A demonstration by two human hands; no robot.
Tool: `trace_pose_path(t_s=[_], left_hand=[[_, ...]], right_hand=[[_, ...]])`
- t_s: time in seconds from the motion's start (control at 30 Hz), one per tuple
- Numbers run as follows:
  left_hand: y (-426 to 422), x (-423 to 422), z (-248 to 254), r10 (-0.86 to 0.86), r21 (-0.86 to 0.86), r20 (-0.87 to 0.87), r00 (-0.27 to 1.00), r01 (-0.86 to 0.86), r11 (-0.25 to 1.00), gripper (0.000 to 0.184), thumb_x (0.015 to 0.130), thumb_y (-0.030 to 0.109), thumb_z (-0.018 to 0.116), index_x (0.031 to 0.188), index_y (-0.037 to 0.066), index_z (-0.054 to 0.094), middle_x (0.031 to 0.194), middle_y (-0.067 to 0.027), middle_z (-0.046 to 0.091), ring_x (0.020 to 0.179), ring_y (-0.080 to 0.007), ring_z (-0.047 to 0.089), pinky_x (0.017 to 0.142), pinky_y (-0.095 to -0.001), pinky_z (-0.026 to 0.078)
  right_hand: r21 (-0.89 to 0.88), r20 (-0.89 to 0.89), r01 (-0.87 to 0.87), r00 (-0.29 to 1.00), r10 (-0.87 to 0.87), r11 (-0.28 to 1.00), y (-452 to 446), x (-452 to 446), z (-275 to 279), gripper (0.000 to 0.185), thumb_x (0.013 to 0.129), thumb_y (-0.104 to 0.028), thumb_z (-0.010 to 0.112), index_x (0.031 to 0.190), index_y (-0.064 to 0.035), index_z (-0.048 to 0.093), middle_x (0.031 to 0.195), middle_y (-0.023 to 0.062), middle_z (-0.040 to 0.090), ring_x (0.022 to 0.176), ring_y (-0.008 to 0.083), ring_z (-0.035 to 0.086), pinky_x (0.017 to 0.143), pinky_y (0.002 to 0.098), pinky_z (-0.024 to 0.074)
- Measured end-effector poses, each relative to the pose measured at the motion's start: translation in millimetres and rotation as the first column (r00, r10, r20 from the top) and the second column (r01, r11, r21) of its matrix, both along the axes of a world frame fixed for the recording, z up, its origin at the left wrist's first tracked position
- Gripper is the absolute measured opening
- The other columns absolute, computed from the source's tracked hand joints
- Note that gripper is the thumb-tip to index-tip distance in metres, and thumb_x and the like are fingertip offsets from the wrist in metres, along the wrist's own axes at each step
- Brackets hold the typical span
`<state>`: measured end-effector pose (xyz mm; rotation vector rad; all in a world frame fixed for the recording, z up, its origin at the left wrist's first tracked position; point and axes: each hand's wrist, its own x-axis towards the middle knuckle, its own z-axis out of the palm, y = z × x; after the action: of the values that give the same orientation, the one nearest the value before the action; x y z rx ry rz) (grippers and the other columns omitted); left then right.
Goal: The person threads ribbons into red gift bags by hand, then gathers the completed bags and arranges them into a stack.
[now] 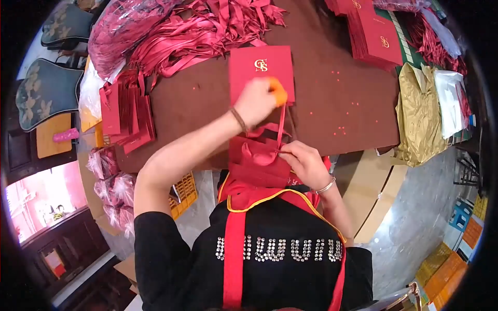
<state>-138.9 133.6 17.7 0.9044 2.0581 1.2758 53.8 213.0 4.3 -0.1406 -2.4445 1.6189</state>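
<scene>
A red paper bag (259, 173) stands at the near edge of the table, its opening facing up towards me. My left hand (259, 101) is closed above and beyond it, an orange covering on one finger, gripping the upper end of a red ribbon (281, 124). That ribbon runs taut down to the bag's rim. There my right hand (305, 161) pinches at the ribbon's lower part, thumb and forefinger together. Under my left hand lies a flat red bag (261, 57) with a gold logo, partly covered by the hand.
Loose red ribbons (207, 31) heap at the far left of the brown table (321, 116). Folded red bags (127, 111) stand at the left edge, and more stacked bags (376, 39) at the far right. A gold plastic bag (420, 114) hangs over the right edge.
</scene>
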Motion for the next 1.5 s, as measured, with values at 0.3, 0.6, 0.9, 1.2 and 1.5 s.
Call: trace_pose_path(t_s=[0.3,0.6,0.9,1.2,1.5], left_hand=[[-16,-26,37,-0.037,0.104,0.134,0.990,0.023,0.994,0.022,0.087,0.011,0.056,0.105,0.000,0.062,0.092,-0.0048,0.062,0.086,-0.0104,0.056,0.076,-0.0251,0.044],[-102,-13,19,-0.175,0.226,0.449,0.876,0.078,0.971,0.053,0.093,0.029,0.051,0.137,0.003,0.036,0.129,-0.0080,0.049,0.113,-0.0164,0.050,0.093,-0.0282,0.041],[-154,-10,70,0.086,0.245,0.386,0.918,-0.192,0.950,0.050,0.082,-0.001,0.061,0.129,-0.003,0.044,0.120,-0.0057,0.056,0.107,-0.0114,0.050,0.092,-0.0268,0.041],[-227,-28,164,0.706,0.307,-0.252,0.662,-0.637,0.707,0.048,0.077,-0.001,0.063,0.123,-0.002,0.052,0.119,-0.0143,0.059,0.108,-0.0204,0.057,0.091,-0.0292,0.043],[-224,-47,135,0.510,0.366,-0.857,0.075,-0.607,0.705,0.042,0.079,-0.001,0.061,0.120,0.003,0.055,0.097,-0.0155,0.061,0.087,-0.0323,0.059,0.078,-0.0364,0.047]], right_hand=[[-0.141,0.087,-0.034,0.995,0.046,0.989,-4,-4,5,0.012,0.084,-0.008,0.061,0.092,0.0005,0.059,0.081,0.0140,0.058,0.071,0.0273,0.060,0.064,0.0333,0.0482],[-0.523,0.139,0.293,0.956,-0.259,0.800,16,-5,-15,0.022,0.088,-0.002,0.057,0.109,-0.0002,0.052,0.091,0.0023,0.058,0.080,0.0070,0.053,0.074,0.0205,0.0436],[-0.656,0.104,0.246,0.966,-0.237,0.713,0,-31,-13,0.054,0.089,-0.002,0.053,0.137,-0.0050,0.028,0.103,0.0088,0.057,0.080,0.0124,0.059,0.066,0.0238,0.0522],[-0.486,0.239,0.244,0.961,-0.141,0.839,13,-21,-42,0.024,0.090,-0.005,0.055,0.114,-0.0015,0.055,0.093,0.0058,0.062,0.078,0.0092,0.058,0.068,0.0222,0.0492],[-0.330,0.258,0.246,0.952,-0.163,0.912,7,-23,-36,0.021,0.087,-0.005,0.058,0.107,0.0021,0.059,0.086,0.0060,0.064,0.076,0.0085,0.060,0.067,0.0211,0.0485]])
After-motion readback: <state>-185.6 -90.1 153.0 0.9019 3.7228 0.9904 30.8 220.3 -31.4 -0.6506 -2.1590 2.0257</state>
